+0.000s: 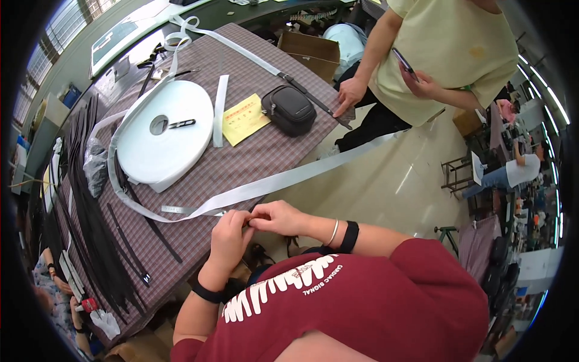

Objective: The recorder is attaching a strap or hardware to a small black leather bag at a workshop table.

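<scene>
My left hand (230,236) and my right hand (280,218) meet at the near edge of the table, thumbs and fingertips pinched together. Something small and dark shows between the fingers, too hidden to name. Just beyond them, a long white webbing strip (265,188) runs across the table edge and out over the floor to the right. Beside my left hand lies a narrow grey strip like a metal ruler (181,209). Farther off, a large roll of white webbing (172,151) lies flat, with black thread snips (183,124) on top.
A small black zipped bag (289,110) and a yellow paper slip (246,120) lie on the checked tablecloth (253,154). Many black straps (90,223) cover the left side. Across the table, a person (446,54) holds a phone (404,64) and touches a black strap end.
</scene>
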Action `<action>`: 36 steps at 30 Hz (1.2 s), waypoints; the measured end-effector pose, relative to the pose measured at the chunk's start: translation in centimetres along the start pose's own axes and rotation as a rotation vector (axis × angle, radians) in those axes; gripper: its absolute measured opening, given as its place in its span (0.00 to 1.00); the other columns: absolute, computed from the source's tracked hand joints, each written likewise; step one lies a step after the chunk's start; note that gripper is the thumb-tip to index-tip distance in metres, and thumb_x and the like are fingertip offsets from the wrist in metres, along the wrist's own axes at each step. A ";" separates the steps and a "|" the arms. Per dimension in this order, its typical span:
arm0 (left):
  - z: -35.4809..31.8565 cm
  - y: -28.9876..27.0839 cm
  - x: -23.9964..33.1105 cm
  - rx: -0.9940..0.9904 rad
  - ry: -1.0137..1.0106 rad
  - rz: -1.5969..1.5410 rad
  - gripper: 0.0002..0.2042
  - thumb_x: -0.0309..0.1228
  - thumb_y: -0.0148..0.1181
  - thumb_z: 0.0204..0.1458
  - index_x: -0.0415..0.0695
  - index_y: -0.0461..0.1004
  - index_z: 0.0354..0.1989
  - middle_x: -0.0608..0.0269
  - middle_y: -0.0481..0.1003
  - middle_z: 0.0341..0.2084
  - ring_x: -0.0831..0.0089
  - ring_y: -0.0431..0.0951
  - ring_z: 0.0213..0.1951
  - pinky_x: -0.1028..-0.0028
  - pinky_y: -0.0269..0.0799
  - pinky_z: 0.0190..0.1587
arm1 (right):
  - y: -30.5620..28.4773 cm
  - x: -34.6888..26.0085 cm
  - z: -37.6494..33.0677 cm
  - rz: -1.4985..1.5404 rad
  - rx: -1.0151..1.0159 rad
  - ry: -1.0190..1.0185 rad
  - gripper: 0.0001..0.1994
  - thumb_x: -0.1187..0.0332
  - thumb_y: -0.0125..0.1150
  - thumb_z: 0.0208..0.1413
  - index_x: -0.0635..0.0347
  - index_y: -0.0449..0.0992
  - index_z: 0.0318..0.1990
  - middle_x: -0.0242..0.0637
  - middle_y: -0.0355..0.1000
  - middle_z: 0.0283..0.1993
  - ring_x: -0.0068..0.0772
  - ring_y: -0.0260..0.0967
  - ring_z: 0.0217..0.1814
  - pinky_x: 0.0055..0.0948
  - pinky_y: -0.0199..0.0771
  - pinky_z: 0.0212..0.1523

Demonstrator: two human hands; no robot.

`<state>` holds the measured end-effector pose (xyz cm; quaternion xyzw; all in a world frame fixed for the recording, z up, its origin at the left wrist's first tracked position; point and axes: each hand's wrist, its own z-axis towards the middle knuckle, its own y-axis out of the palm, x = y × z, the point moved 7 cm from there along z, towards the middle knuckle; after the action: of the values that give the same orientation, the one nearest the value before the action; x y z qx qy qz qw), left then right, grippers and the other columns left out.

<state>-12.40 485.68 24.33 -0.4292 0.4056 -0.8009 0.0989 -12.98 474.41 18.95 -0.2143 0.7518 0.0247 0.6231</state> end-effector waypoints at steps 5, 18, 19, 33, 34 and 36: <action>5.4 6.3 1.1 -0.135 -0.111 -0.324 0.08 0.24 0.63 0.39 0.40 0.70 0.28 0.57 0.70 0.22 0.63 0.73 0.26 0.70 0.70 0.29 | -7.5 2.8 -2.4 -0.041 0.160 0.014 0.11 0.61 0.56 0.51 0.61 0.75 0.31 0.37 0.72 0.24 0.24 0.68 0.26 0.25 0.68 0.30; 13.0 16.6 5.2 -0.350 -0.001 -0.283 0.14 0.25 0.63 0.40 0.43 0.71 0.38 0.60 0.70 0.29 0.68 0.73 0.30 0.73 0.71 0.33 | -20.8 15.8 -6.7 0.791 0.539 0.307 0.07 0.66 0.57 0.54 0.59 0.73 0.34 0.29 0.71 0.27 0.19 0.66 0.27 0.20 0.69 0.30; 13.1 16.8 5.1 -0.356 -0.075 -0.323 0.16 0.25 0.63 0.40 0.43 0.70 0.41 0.60 0.70 0.31 0.68 0.73 0.30 0.74 0.71 0.34 | -22.9 19.0 -7.2 0.932 0.622 0.252 0.07 0.65 0.57 0.54 0.57 0.72 0.34 0.28 0.70 0.28 0.20 0.66 0.27 0.21 0.70 0.30; 4.6 14.3 0.3 -0.469 -0.322 -0.149 0.13 0.27 0.61 0.43 0.44 0.71 0.40 0.60 0.72 0.31 0.67 0.75 0.34 0.71 0.72 0.37 | -29.5 31.4 -2.2 1.553 1.128 0.246 0.13 0.59 0.64 0.48 0.54 0.70 0.36 0.30 0.68 0.33 0.26 0.66 0.35 0.29 0.69 0.38; 4.2 14.1 0.0 -0.459 -0.345 -0.142 0.13 0.27 0.61 0.43 0.44 0.71 0.40 0.60 0.72 0.31 0.67 0.75 0.34 0.71 0.72 0.36 | -29.5 31.3 -1.9 1.566 1.147 0.258 0.13 0.59 0.63 0.49 0.54 0.70 0.36 0.30 0.69 0.30 0.26 0.66 0.33 0.29 0.69 0.37; 3.7 13.6 0.0 -0.451 -0.358 -0.129 0.13 0.27 0.61 0.43 0.44 0.71 0.39 0.60 0.72 0.31 0.66 0.75 0.34 0.71 0.72 0.36 | -29.7 31.3 -1.7 1.559 1.131 0.273 0.13 0.59 0.63 0.49 0.56 0.71 0.35 0.30 0.69 0.30 0.26 0.66 0.33 0.29 0.70 0.36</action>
<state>-12.14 474.72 15.40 -0.5998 0.5213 -0.6067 0.0198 -8.21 437.83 -3.50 0.6736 0.6494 0.0404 0.3505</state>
